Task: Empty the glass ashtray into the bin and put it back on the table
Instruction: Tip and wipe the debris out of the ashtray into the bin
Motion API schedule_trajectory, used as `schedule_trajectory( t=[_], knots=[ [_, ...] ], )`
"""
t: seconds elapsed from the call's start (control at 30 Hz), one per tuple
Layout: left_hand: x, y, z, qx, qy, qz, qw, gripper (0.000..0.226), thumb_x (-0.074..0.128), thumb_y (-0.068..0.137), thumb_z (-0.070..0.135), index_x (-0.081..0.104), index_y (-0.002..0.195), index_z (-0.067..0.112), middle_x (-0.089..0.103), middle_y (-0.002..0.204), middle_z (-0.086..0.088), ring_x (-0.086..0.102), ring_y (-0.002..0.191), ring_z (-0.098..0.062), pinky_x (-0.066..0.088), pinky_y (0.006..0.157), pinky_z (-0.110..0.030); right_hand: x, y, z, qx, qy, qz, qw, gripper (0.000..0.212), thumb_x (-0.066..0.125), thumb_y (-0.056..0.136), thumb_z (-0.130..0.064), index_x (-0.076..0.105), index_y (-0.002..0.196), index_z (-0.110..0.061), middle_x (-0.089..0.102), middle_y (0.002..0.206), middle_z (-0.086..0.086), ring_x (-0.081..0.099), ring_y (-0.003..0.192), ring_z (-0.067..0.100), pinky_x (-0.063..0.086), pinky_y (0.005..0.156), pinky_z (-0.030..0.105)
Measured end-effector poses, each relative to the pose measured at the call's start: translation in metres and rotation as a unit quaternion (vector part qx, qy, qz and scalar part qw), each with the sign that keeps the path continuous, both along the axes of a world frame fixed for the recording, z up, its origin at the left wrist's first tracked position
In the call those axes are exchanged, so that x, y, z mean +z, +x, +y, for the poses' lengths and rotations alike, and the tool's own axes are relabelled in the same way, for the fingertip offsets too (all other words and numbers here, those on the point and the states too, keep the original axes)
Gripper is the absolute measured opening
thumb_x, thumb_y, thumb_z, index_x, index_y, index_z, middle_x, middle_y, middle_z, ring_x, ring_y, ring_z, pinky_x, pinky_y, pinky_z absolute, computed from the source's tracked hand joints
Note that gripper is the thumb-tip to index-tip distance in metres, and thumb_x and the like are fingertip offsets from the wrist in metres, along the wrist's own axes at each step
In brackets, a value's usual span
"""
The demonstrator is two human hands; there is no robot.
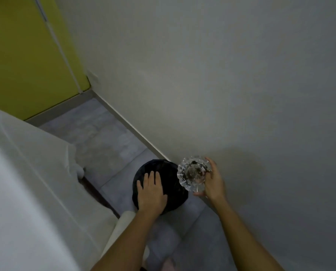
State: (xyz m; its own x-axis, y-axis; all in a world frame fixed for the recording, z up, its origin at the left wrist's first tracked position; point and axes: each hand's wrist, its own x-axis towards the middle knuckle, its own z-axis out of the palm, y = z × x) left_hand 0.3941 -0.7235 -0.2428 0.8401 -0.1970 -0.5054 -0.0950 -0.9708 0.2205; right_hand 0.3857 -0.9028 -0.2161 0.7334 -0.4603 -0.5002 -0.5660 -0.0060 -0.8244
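Two bare forearms reach forward from the bottom edge of the view, closest to the camera, over a grey tiled floor (112, 132). The left hand (150, 192) lies palm down with its fingers (151, 178) spread flat and holding nothing; it is seen against the round bin lined with a black plastic bag (179, 189), though whether it touches the liner or only hovers above it cannot be told from this angle. The bin stands on the floor close to the pale grey wall (222, 75), just beside the light skirting strip that runs along the wall's foot.

The right hand (214, 181) holds the clear cut-glass ashtray with a scalloped rim (192, 174), its fingers (211, 163) curled around the far side and the thumb under the near edge. The ashtray is in the air, just right of the bin and overlapping its right edge in the view, tilted so that its bowl faces the camera. Dark ash and debris sit in the bowl.

To the left, a large piece of furniture covered in white cloth (30, 182) fills the lower left of the view, with a dark strip showing at its base near the bin. Beyond it, in the upper left corner, stands a yellow-green panel (20, 55) crossed by a thin pale line.
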Motion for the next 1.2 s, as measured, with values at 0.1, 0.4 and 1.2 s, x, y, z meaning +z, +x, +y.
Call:
schedule_trajectory(
  t=[0.1, 0.4, 1.2],
  knots=[
    [-0.056, 0.000, 0.006, 0.051, 0.026, 0.031, 0.998, 0.076, 0.047, 0.097, 0.039, 0.007, 0.155, 0.011, 0.008, 0.164, -0.010, 0.005, 0.151, -0.028, 0.011, 0.121, -0.049, -0.052, 0.012, 0.000, -0.016, 0.011, 0.011, 1.000, 0.049, 0.032, 0.100, -0.002, 0.047, 0.134, -0.034, 0.047, 0.132, 0.009, 0.055, 0.101, 0.035, 0.059, 0.054, 0.052],
    [-0.193, 0.016, 0.019, 0.214, -0.012, 0.055, 0.975, 0.060, 0.049, 0.095, 0.035, 0.030, 0.146, 0.011, 0.031, 0.153, -0.015, 0.029, 0.140, -0.032, 0.026, 0.115, -0.050, -0.182, 0.037, 0.006, -0.050, 0.072, 0.002, 0.996, 0.050, 0.040, 0.098, -0.007, 0.043, 0.136, -0.039, 0.050, 0.116, 0.005, 0.059, 0.089, 0.022, 0.060, 0.053, 0.048],
    [-0.321, 0.038, 0.005, 0.310, -0.012, 0.036, 0.950, 0.089, 0.082, 0.070, 0.046, 0.033, 0.144, 0.046, -0.025, 0.160, -0.005, 0.028, 0.132, -0.042, 0.048, 0.095, -0.047, -0.322, 0.081, 0.010, 0.119, -0.185, -0.091, 0.971, 0.075, 0.038, 0.082, 0.016, 0.055, 0.125, -0.043, 0.060, 0.113, 0.012, 0.062, 0.101, 0.025, 0.053, 0.094, 0.039]
  ],
)
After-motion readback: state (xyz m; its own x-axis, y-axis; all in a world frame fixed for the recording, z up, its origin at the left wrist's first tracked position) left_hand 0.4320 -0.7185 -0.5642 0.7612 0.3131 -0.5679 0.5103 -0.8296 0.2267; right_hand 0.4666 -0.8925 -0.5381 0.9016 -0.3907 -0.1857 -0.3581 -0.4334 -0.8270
